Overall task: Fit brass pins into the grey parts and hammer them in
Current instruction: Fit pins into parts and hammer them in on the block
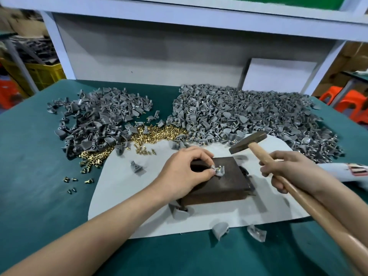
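Observation:
On a dark metal block (225,186) in the middle of the table lies a small grey part (218,171) with brass pins standing in it. My left hand (183,172) pinches that part at its left end and holds it on the block. My right hand (288,170) grips the wooden handle of a hammer (249,144), whose metal head hangs above and to the right of the part. Loose brass pins (151,135) lie in a band behind the block.
Two big heaps of grey parts fill the back of the green table, one at the left (99,120) and one at the right (249,114). A pale sheet (123,188) lies under the block. Single grey parts (220,230) lie near the front edge of the sheet.

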Action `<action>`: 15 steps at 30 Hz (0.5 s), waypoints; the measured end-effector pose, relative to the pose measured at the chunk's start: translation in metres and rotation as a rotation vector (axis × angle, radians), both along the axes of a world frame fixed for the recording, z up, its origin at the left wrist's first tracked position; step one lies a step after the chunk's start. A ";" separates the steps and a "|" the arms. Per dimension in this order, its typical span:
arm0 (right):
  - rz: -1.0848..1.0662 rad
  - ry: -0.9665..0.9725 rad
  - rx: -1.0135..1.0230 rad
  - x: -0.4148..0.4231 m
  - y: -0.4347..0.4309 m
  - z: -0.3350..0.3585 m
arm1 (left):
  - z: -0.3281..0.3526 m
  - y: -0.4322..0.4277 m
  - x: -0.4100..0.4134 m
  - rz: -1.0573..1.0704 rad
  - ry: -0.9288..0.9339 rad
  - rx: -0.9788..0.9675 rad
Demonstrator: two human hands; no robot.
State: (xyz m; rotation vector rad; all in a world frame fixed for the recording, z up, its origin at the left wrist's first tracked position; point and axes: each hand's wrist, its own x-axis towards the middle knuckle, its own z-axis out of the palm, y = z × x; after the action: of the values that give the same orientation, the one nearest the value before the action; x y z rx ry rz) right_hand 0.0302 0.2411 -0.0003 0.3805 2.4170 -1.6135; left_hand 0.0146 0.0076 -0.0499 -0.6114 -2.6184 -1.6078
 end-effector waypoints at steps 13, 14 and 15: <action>0.210 0.524 -0.056 0.034 0.010 0.055 | -0.008 0.001 -0.004 0.024 0.032 -0.009; 0.261 0.502 0.086 0.038 0.009 0.056 | -0.008 0.001 -0.004 0.029 0.031 -0.013; 0.312 0.484 0.179 0.042 0.006 0.054 | -0.007 0.001 -0.004 0.034 0.026 -0.013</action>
State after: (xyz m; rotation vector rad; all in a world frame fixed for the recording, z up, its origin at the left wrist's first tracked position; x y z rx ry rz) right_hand 0.0719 0.2474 0.0538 -0.3951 2.7928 -1.4824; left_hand 0.0104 0.0087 -0.0573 -0.5806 -2.6077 -1.5645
